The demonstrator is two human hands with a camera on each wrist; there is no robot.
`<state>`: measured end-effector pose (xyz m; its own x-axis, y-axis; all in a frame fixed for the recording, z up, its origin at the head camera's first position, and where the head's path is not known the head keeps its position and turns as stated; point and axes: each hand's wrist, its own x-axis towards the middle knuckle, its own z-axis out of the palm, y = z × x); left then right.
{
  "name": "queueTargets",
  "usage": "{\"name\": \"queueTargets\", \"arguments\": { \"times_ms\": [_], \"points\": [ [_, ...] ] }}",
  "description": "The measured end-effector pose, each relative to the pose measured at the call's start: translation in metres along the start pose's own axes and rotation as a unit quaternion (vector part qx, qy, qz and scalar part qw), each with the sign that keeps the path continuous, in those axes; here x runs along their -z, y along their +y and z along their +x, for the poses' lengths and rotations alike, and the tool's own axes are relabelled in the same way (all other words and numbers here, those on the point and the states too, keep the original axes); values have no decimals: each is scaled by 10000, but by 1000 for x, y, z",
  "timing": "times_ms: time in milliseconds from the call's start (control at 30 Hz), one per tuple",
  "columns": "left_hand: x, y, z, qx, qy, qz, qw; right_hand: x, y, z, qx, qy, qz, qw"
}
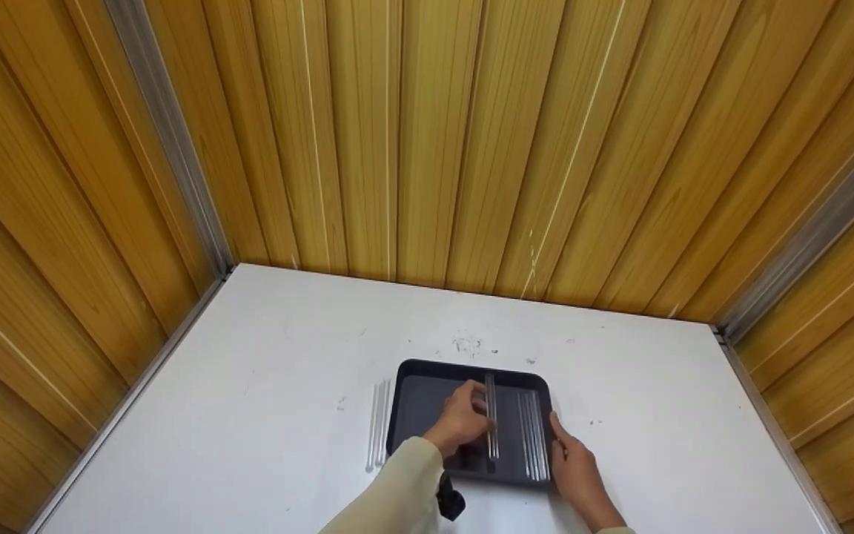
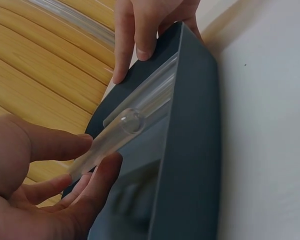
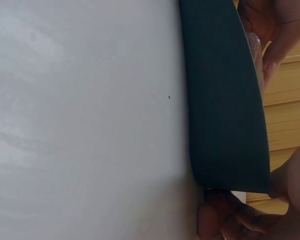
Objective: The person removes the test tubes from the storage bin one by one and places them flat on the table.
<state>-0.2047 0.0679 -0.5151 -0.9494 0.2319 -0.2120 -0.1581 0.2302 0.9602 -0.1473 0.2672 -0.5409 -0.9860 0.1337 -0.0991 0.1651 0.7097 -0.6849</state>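
My left hand [image 1: 462, 417] pinches a clear tube [image 1: 491, 419] between thumb and fingers, above the middle of a dark tray [image 1: 423, 393]. In the left wrist view the near end of this tube [image 2: 132, 121] looks rounded, and it is tilted. Several similar clear tubes [image 1: 533, 437] lie side by side along the tray's right side. At that side my right hand [image 1: 575, 471] grips the tray wall near a corner, thumb and fingers on either side of it. In the right wrist view the tray's outer wall [image 3: 227, 100] hides most of the inside.
More clear tubes [image 1: 377, 426] lie on the white table [image 1: 286, 386] just left of the tray. Wood-patterned panels [image 1: 434, 148] wall the table at the back and sides. A small black object [image 1: 451, 498] shows beside my left sleeve.
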Motion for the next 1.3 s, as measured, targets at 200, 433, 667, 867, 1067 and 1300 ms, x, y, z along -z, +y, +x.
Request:
{"name": "queueTargets", "arguments": {
  "times_ms": [200,433,667,867,1067,1300],
  "points": [
    [6,2,-1,-97,-76,-96,9999,0,0,1,-2,-23,-31,10000],
    [15,1,-5,-216,4,47,9998,-2,0,1,-87,-49,-34,9999],
    [24,1,-6,-205,-37,-66,9998,-2,1,1,-101,-117,16,9999],
    [30,3,-7,-213,8,79,9997,-1,1,1,-77,-98,20,9999],
    [35,5,-11,-194,45,72,9998,-1,0,1,-100,-120,39,9999],
    [42,8,-14,-180,-7,36,9998,-1,0,2,-30,-73,-38,10000]
  ]
}}
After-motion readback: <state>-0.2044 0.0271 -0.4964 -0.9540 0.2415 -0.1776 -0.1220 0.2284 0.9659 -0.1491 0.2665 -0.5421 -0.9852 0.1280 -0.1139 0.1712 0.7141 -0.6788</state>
